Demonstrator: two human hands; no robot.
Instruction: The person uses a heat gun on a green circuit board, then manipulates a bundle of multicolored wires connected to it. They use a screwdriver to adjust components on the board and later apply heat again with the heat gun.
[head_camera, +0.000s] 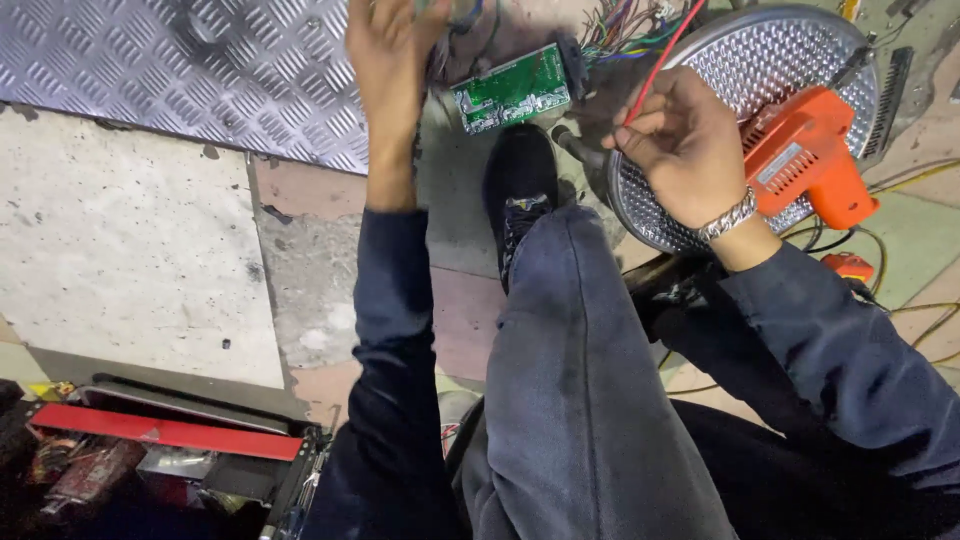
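Nearest the camera, the person's bent leg in dark blue trousers (590, 400) is filling the lower middle of the view, with a black shoe (520, 190) planted on the patchy floor beyond the knee. At the lower left, an open toolbox with a red tray (165, 432) is sitting against the floor tiles (130, 250).

Both arms in dark blue sleeves are reaching forward past the knee. The right hand (680, 150), wearing a silver chain bracelet (728, 217), is bending at the wrist with the back of the hand facing up; its fingers are curling in and pinching a thin red wire (662, 62) that is running up and away toward a bundle of coloured wires (625, 30). This hand is hovering over the rim of a round perforated metal dish (770, 60), in which an orange power tool (805, 155) is lying.

The left arm is stretching straight out, its forearm nearly vertical in the view. The left hand (390, 55) is closing around something at the top edge, but it is cut off there and I cannot tell what it is gripping. Just right of that hand, a green circuit board (512, 90) is lying on the floor, close to the toe of the shoe. Farthest off at the upper left, a sheet of diamond-pattern metal plate (180, 70) is covering the ground.
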